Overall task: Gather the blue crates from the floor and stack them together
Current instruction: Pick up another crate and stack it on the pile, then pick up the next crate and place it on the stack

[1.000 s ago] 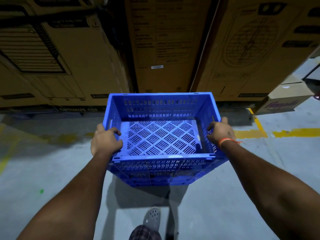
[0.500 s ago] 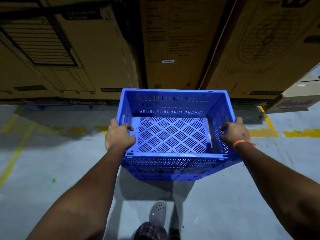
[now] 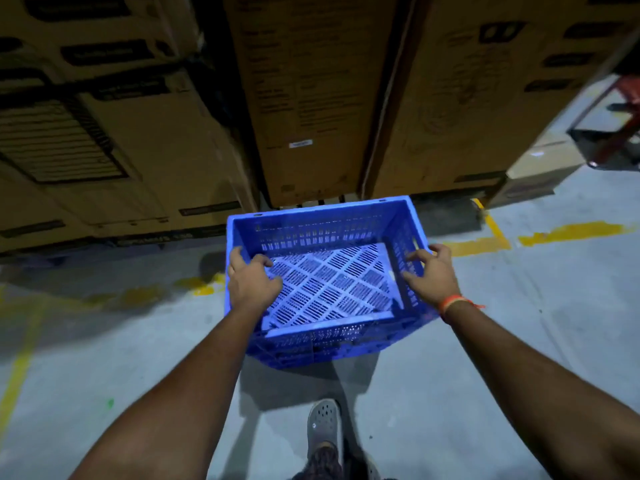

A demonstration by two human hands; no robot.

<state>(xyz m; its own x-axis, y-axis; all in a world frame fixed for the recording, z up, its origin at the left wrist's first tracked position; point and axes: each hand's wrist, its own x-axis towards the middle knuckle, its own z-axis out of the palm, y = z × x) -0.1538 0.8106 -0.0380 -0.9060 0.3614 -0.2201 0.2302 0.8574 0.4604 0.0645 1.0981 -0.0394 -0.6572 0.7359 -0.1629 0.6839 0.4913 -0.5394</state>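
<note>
An empty blue crate point(image 3: 325, 233) with slotted walls and a lattice bottom hangs tilted above the grey floor, casting a shadow beneath it. My left hand point(image 3: 251, 284) grips its left rim, fingers curled over the edge into the crate. My right hand point(image 3: 431, 273) holds the right wall, thumb inside and fingers hooked over the rim; an orange band circles that wrist. The crate's near wall faces me and its underside is hidden.
Tall cardboard boxes point(image 3: 311, 98) form a wall just beyond the crate. Yellow floor lines point(image 3: 568, 233) run to the right and left. A smaller carton point(image 3: 540, 168) and a dark red cart point(image 3: 616, 133) sit at the far right. My grey shoe point(image 3: 323, 427) is below the crate.
The crate has moved forward toward the cardboard boxes and turned slightly, its right side now farther away. Both hands stay on its side rims.
</note>
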